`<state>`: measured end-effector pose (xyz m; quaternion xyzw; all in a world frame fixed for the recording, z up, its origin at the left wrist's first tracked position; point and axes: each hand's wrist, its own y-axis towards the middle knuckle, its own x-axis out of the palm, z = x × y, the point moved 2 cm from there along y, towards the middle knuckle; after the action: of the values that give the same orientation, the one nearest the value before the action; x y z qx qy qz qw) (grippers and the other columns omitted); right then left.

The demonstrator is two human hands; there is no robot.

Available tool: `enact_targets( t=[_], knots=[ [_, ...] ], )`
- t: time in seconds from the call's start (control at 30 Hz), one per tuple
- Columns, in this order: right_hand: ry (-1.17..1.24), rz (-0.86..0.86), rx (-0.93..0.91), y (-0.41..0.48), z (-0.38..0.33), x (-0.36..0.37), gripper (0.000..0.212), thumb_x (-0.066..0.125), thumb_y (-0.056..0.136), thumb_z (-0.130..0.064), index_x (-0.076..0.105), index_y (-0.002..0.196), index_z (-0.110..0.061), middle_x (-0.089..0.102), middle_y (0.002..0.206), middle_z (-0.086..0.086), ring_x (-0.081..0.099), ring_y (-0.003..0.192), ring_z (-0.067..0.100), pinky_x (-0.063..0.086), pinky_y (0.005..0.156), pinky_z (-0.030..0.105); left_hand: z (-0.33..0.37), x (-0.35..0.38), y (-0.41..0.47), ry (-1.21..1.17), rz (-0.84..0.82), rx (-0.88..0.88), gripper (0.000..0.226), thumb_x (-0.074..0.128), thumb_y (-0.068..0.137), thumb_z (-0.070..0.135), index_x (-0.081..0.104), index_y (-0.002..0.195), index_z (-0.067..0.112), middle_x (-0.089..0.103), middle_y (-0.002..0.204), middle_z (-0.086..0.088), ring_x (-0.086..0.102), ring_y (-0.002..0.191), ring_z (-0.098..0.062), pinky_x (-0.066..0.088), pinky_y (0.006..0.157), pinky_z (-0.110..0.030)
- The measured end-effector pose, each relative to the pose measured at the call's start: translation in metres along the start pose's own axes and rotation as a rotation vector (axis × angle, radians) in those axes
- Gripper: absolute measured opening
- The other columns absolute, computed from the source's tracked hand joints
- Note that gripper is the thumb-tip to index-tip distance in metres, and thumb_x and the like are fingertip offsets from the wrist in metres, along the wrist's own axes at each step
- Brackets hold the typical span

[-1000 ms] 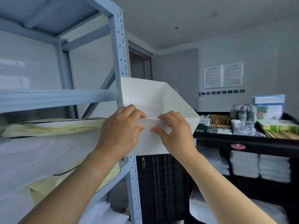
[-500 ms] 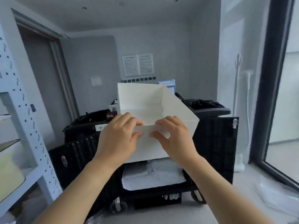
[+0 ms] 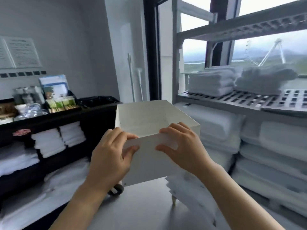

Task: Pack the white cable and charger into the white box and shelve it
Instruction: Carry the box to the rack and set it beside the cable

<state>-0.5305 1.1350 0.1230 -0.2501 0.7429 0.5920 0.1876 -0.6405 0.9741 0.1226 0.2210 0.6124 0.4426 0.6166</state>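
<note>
I hold an open white box [image 3: 146,161] in the air in front of me, at chest height. My left hand [image 3: 111,156] grips its near wall at the left, fingers over the rim and thumb on the outer face. My right hand [image 3: 181,146] grips the same wall at the right in the same way. The part of the box's inside that shows is bare white card. No cable or charger is in view; the near wall hides the bottom close to me.
A grey metal shelf rack [image 3: 249,100] on the right carries folded white towels [image 3: 214,82], with stacked white bedding [image 3: 269,146] below. A black housekeeping cart [image 3: 93,112] with supplies and towels stands at the left. A window lies behind the rack.
My view has swung right, from the grey rack with yellow bedding, past the black cart, to the rack by the window. Both hands keep the same hold on the box.
</note>
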Motion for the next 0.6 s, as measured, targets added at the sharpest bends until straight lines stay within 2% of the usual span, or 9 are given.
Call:
enact_targets(
  t=[0.17,0.3,0.5,0.6],
  knots=[
    [-0.085,0.038,0.030,-0.031,0.066,-0.071,0.031,0.080,0.069,-0.025,0.065,0.094,-0.013,0.064,0.085,0.000,0.047,0.079,0.015,0.035,0.072,0.019,0.072,0.060,0.029,-0.138,0.005,0.061,0.017,0.066,0.074,0.023,0.062,0.090,0.020,0.054,0.082,0.010,0.042,0.080,-0.006,0.033,0.074,-0.013],
    [-0.160,0.156,0.047,-0.049,0.104,-0.113,0.029,0.081,0.068,-0.023,0.066,0.091,-0.013,0.065,0.081,0.000,0.049,0.075,0.017,0.037,0.072,0.019,0.120,0.095,0.047,-0.201,0.034,0.109,0.015,0.066,0.075,0.021,0.062,0.089,0.020,0.055,0.081,0.008,0.047,0.080,-0.012,0.037,0.071,-0.018],
    [-0.218,0.349,0.073,-0.065,0.140,-0.155,0.021,0.079,0.069,-0.020,0.068,0.084,-0.010,0.066,0.077,0.001,0.045,0.075,0.014,0.036,0.073,0.015,0.168,0.129,0.076,-0.274,0.067,0.186,0.011,0.065,0.075,0.016,0.062,0.085,0.018,0.052,0.078,0.009,0.039,0.077,-0.007,0.032,0.067,-0.016],
    [-0.270,0.414,0.081,-0.067,0.151,-0.171,0.020,0.080,0.069,-0.019,0.069,0.081,-0.009,0.067,0.076,0.001,0.046,0.075,0.014,0.034,0.074,0.013,0.184,0.142,0.090,-0.308,0.088,0.239,0.008,0.065,0.076,0.015,0.061,0.083,0.016,0.053,0.076,0.005,0.041,0.075,-0.012,0.032,0.068,-0.018]
  ],
)
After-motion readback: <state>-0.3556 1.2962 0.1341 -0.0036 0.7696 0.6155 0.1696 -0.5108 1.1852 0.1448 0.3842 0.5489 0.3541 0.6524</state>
